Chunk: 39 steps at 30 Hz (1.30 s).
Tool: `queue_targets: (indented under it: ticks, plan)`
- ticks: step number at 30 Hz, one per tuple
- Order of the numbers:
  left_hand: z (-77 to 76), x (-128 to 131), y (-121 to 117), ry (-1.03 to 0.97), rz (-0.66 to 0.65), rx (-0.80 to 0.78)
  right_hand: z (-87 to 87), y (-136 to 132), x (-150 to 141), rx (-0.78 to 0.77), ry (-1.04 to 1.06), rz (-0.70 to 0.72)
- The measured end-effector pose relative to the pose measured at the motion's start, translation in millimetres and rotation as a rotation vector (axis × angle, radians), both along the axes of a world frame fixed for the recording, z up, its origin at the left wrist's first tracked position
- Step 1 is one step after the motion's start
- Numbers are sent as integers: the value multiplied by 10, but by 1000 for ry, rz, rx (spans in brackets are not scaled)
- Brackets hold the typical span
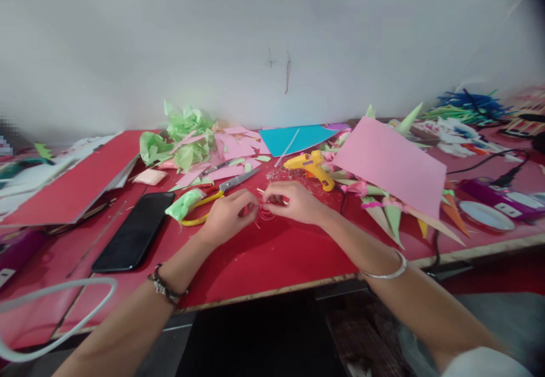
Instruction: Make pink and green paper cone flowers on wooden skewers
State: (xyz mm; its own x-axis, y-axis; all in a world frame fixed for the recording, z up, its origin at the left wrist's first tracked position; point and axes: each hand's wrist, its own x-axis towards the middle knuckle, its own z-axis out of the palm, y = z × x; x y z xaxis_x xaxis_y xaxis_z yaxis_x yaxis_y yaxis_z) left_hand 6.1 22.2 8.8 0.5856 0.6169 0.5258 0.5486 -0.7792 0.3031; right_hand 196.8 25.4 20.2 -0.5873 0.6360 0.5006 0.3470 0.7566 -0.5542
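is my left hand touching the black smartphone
Apart: in the head view, a strip of red tabletop shows between the left hand and the black smartphone.

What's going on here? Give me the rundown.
A person's left hand and right hand meet over a small tangle of thin reddish strand at the red table; exactly what each pinches is too small to tell. Yellow-handled scissors and a phone lie to the left, a yellow glue gun and a pink sheet to the right.
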Motion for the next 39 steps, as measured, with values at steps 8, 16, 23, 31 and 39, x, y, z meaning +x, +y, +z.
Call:
queue_targets:
  ticks: [8,16,23,31,39]
  plan:
    - [-7,-6,3,4,-51,-1,0,-4,5,7,-15,18]
    - [-10,-10,17,32,-61,18,2,-6,-3,-23,-14,25]
    - [-14,-27,9,107,-66,86,-7,-11,-15,-6,-19,32]
    - [-12,-30,3,136,-65,136,-9,-19,-18,-9,-16,29]
    - [-17,-18,6,115,-44,132,-22,-6,-20,-25,-4,20]
